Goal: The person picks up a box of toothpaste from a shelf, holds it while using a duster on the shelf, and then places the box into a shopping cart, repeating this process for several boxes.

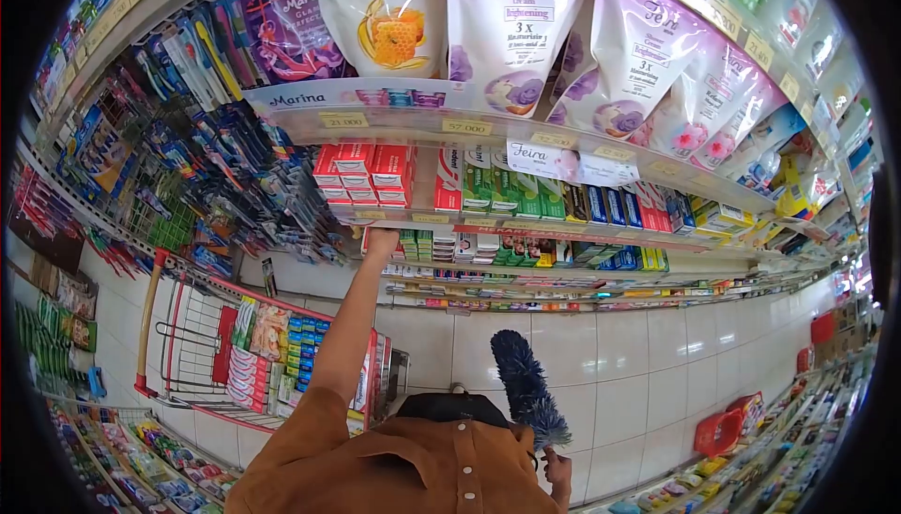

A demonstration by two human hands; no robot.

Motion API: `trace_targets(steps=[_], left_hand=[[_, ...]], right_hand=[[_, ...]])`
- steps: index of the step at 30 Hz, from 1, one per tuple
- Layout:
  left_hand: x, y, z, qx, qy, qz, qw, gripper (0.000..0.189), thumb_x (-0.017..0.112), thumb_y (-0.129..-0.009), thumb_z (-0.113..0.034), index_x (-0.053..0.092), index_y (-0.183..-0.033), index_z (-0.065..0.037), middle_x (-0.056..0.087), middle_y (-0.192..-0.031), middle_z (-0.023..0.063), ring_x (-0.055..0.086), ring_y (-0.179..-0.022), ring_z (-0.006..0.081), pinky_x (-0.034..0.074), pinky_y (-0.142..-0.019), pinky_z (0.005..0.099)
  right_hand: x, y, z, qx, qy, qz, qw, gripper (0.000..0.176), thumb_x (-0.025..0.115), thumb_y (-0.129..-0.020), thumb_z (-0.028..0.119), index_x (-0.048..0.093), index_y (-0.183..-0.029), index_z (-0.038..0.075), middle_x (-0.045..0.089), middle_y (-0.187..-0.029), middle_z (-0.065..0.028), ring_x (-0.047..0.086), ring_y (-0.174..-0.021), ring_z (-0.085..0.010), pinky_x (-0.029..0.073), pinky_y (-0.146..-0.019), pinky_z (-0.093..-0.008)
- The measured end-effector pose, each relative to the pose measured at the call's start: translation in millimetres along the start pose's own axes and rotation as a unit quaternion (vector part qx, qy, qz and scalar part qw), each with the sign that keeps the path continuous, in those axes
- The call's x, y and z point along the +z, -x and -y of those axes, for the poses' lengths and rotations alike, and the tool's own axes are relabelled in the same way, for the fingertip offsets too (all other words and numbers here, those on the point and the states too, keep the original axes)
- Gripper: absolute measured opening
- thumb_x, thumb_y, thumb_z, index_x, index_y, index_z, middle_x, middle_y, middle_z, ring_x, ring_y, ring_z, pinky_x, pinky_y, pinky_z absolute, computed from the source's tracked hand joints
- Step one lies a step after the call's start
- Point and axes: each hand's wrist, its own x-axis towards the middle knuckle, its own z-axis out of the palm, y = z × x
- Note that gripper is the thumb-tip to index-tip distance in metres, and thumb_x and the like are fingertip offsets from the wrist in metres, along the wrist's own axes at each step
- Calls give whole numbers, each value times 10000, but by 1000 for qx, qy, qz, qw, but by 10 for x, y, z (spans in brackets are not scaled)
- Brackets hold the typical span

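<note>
Our left hand (380, 240) was raised at a shelf edge (441, 217), just below the stack of red boxes (368, 173); its fingers were too hidden and small for us to tell how far open they were or whether they had hold of anything. Our right hand (557, 469), well apart to the stack's lower right, was closed round the near end of a duster (522, 379). The duster was below and right of the stack, its long axis running from the right hand outward and slightly leftward, fluffy tip toward the shelves; the right hand was much the nearer. Farther out, a cart (225, 334) bearing packs (251, 368) stood below and left of the stack, with white pouches (511, 35) above and right of it.
</note>
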Motion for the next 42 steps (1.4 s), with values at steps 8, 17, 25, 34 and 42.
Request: trace_targets(steps=[8, 17, 25, 34, 42], left_hand=[[-8, 105, -300, 48, -59, 14, 997, 301, 576, -834, -164, 573, -1095, -14, 618, -1080, 157, 577, -1017, 288, 443, -838, 341], [-57, 252, -313, 15, 103, 25, 994, 317, 623, -775, -112, 587, -1054, 35, 649, -958, 184, 622, -913, 275, 456, -792, 346], [-154, 538, -331, 229, -166, 84, 955, 333, 657, -789, -127, 619, -1109, -44, 572, -1040, 229, 559, -949, 335, 447, -813, 376], [-148, 523, -399, 222, -163, 94, 957, 317, 669, -741, -36, 647, -1056, -65, 573, -1044, 207, 580, -911, 348, 482, -767, 381], [-104, 609, -480, 244, -207, 76, 944, 451, 657, -716, 16, 615, -1144, -117, 515, -1222, 218, 553, -1028, 359, 493, -793, 372]], right_hand=[[64, -1, -18, -6, 8, 10, 1000, 534, 608, -787, 497, 663, -760, -34, 459, -466, -29, 422, -382, -102, 318, -369, -263], [146, 18, -41, -24, -5, 6, 1000, 543, 612, -788, 502, 663, -774, -39, 462, -468, -24, 408, -375, -97, 307, -364, -260], [210, -136, -89, -32, -62, 17, 997, 545, 622, -785, 522, 649, -757, -21, 437, -456, -2, 383, -357, -82, 284, -352, -242], [141, -201, -214, -35, -71, 20, 997, 540, 621, -792, 502, 647, -761, -37, 443, -459, -9, 393, -366, -91, 287, -354, -251], [24, -366, -519, -24, -70, 25, 997, 562, 621, -788, 513, 646, -764, -48, 446, -459, -20, 399, -359, -99, 294, -346, -263]])
